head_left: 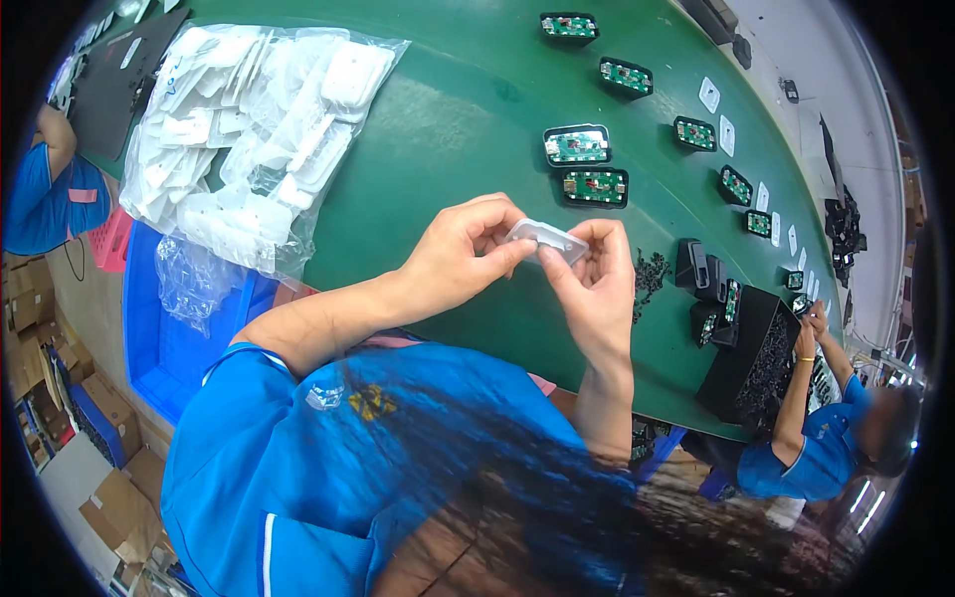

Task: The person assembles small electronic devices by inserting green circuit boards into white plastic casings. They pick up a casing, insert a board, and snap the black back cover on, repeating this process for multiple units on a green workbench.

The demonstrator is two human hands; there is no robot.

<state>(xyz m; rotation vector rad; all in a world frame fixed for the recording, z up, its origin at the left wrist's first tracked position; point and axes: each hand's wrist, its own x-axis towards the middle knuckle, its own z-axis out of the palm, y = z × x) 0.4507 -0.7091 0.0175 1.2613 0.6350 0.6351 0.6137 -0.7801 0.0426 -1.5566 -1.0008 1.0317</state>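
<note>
Between both hands, above the green table [438,169], I hold a small white plastic cover [549,237] with rounded corners. My left hand [468,249] pinches its left end, thumb on the near side. The other end is gripped by my right hand [597,284], its thumb pressing the cover's near edge. Whether something small sits between the thumbs and the cover is hard to make out. Just beyond my hands lie two black housings with green circuit boards, the nearer housing [595,186] and the farther housing [577,145]. Right of my right hand is a pile of small black parts [651,274].
A clear bag of white covers [239,139] lies at left, above a blue crate [164,328]. More board-filled housings and white covers run along the right. Black housings [702,269] and a black box of small parts [746,358] stand near a co-worker [826,438].
</note>
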